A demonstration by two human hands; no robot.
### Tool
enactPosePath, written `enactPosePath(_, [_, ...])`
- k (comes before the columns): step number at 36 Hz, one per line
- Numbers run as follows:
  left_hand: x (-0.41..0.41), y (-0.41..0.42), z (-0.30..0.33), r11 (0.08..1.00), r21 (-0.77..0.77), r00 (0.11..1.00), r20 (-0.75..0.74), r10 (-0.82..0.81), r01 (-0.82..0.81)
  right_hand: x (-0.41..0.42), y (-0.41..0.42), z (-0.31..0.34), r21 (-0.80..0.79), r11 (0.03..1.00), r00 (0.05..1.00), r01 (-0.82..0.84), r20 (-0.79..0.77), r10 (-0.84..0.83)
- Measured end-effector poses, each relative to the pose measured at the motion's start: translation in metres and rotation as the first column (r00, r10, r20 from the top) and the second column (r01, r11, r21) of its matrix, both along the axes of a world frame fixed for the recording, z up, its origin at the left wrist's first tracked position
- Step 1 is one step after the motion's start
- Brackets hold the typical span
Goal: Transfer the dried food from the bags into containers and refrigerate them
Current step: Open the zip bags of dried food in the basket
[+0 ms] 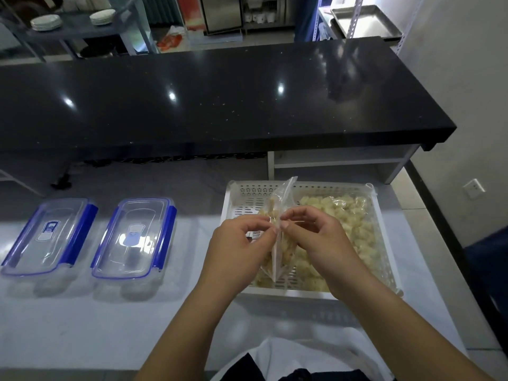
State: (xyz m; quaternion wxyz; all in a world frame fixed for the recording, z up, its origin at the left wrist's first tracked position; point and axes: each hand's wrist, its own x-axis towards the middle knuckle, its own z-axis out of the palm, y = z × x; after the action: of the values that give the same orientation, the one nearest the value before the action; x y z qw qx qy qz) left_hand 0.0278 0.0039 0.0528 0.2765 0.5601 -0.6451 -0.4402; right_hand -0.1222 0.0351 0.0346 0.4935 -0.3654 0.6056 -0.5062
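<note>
- One long black counter fills the view from nine o'clock to two o'clock, glossy and flecked with crumbs.
- Below it, a pale worktop runs across the lower half of the view.
- A white slotted basket sits on the worktop at about four o'clock, with bags of pale dried food chunks lying in it.
- Two clear containers with blue-clipped lids stand side by side at nine o'clock: the far-left container and the nearer container, both closed.
- A small clear bag of the dried food is held upright over the basket's near-left part, its top corner pointing to twelve o'clock.
- The left hand pinches the bag's edge between thumb and fingertips.
- The right hand pinches the same edge from the other side, fingertips almost meeting those of the left.
</note>
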Motion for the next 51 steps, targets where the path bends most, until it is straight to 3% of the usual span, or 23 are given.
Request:
enactPosePath(5, [0.0,-0.003,0.002,1.0,0.019,0.998,0.063,-0.013,0.012,-0.002,0.002,0.001,-0.004,1.0,0.999,0.022,-0.026,-0.022])
enactPosePath(15, [0.002,-0.005,-0.001,0.987,0.158,0.987,-0.159,0.011,0.015,0.002,0.002,0.001,-0.041,0.999,0.998,0.013,-0.056,-0.016])
enactPosePath(23, [0.0,-0.003,-0.002,0.977,0.214,0.965,-0.254,0.066,-0.01,-0.008,0.0,0.002,-0.003,0.995,0.995,-0.1,-0.024,0.1])
enactPosePath(29, [-0.002,-0.002,-0.006,0.955,0.296,0.944,-0.313,0.105,-0.008,-0.014,0.001,0.004,0.03,0.978,0.972,-0.204,-0.115,0.206])
enactPosePath(44, [0.0,-0.003,-0.007,0.921,0.388,0.946,-0.31,0.093,0.037,-0.013,0.003,0.006,0.041,0.987,0.983,-0.155,-0.099,0.158])
enactPosePath(51, [0.01,-0.004,-0.003,0.955,0.253,0.973,-0.208,-0.102,0.155,-0.02,0.007,0.001,0.03,0.988,0.988,-0.154,-0.003,0.154])
